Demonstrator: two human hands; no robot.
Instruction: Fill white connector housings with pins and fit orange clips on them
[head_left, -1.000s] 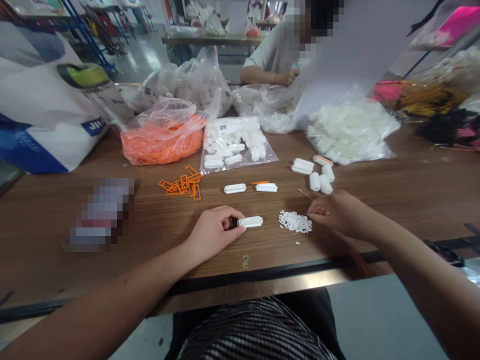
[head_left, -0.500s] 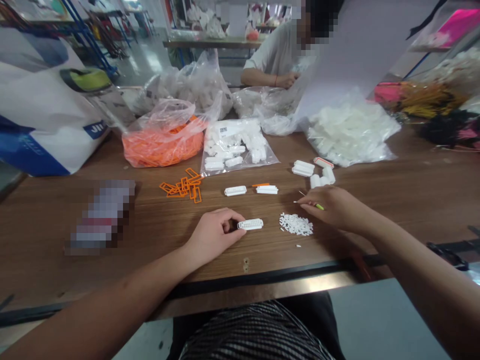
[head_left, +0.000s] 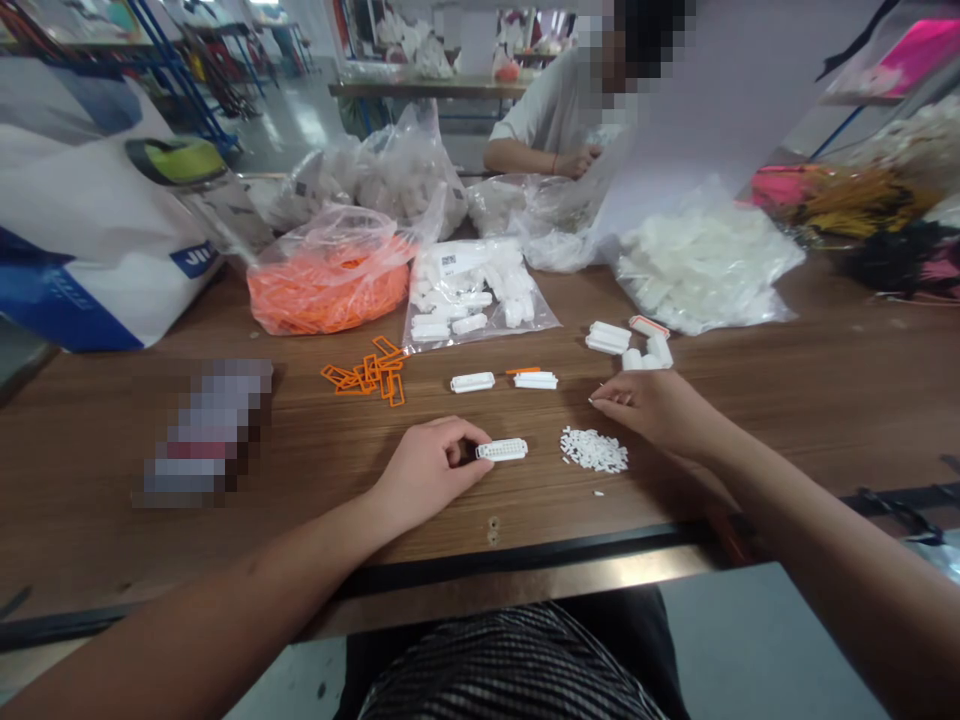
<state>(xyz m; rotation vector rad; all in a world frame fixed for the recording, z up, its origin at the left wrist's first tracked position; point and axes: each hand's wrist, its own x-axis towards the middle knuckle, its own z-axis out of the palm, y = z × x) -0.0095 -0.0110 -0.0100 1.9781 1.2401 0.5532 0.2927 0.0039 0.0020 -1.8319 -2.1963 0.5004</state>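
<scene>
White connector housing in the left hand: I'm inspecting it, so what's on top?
Small openings run in rows along the top of the white connector housing. The left hand partly covers its left end; its underside is hidden.

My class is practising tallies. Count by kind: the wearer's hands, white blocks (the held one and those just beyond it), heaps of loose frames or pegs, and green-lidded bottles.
Left hand, right hand: 2
Held block, back-left block, back-right block: 3
Frame heap, peg heap: 2
Bottle: 1
Total: 8
</scene>
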